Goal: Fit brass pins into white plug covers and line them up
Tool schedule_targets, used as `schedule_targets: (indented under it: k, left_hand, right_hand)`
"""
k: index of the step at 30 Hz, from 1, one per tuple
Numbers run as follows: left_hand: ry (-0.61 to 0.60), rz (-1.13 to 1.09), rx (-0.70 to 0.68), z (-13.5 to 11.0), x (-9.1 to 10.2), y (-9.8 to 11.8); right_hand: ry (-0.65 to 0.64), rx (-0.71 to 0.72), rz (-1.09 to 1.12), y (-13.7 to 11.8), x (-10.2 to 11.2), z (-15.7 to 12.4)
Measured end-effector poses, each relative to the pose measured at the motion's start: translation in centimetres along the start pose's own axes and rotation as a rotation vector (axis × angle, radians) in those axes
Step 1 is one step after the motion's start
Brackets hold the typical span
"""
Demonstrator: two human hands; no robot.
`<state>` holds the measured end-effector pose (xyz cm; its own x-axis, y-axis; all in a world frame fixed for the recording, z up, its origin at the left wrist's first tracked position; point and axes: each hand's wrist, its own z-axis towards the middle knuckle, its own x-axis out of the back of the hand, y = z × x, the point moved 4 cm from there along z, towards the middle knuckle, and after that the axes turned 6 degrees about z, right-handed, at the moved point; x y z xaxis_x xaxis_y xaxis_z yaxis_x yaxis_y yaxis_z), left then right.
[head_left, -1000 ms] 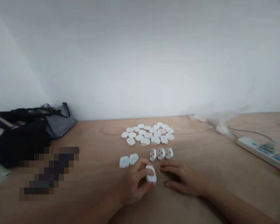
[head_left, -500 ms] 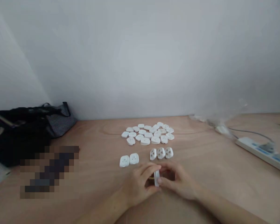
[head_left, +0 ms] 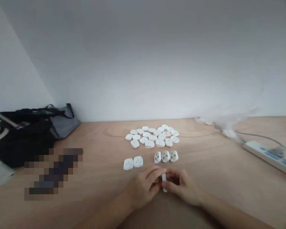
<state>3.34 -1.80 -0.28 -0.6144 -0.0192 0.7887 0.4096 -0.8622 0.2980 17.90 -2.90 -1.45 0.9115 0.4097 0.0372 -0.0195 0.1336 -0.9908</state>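
Head view: left hand [head_left: 143, 187] and right hand [head_left: 183, 186] narrowly pinching white plastic socket cover [head_left: 164, 183] on edge between them; three covers [head_left: 166, 156] at 12 o'clock, two covers [head_left: 133, 163] at 11 o'clock, heap of covers [head_left: 152, 136] beyond on wooden desk [head_left: 228, 190].

A light-wood tabletop [head_left: 216, 168] carries a loose cluster of flat white plastic socket covers [head_left: 152, 136], a pair of white covers [head_left: 132, 163], a row of three white covers [head_left: 166, 156], a long white power strip [head_left: 264, 155], and a black fabric bag [head_left: 21, 140].

A home desk corner, with wooden tabletop [head_left: 205, 165], white wall [head_left: 143, 63], power strip [head_left: 264, 156] and bag [head_left: 64, 122]
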Motion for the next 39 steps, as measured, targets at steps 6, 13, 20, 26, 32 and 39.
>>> schedule_targets:
  k: [6,13,20,26,32,39]
  left_hand:
    - [-0.034,-0.055,0.110,-0.1,-0.3,-0.5]
    - [-0.022,0.012,0.109,0.3,0.5,-0.4]
    - [0.018,-0.044,-0.102,0.5,0.5,1.0]
    - [0.070,0.101,0.169,1.4,2.5,-1.4]
    - [-0.191,0.257,0.353,3.3,3.0,-6.0]
    - [-0.323,0.227,0.336,3.6,2.0,-8.3]
  right_hand:
    - [0.095,-0.017,-0.030,0.1,1.0,0.1]
    - [0.087,-0.022,0.205,0.1,1.4,-0.1]
    - [-0.050,0.007,0.313,-0.3,-0.3,-0.6]
    - [0.010,0.076,0.145,0.4,0.4,-0.5]
    - [0.150,0.045,-0.098,1.7,2.2,-0.3]
    - [0.137,0.040,-0.181,1.3,2.8,-0.6]
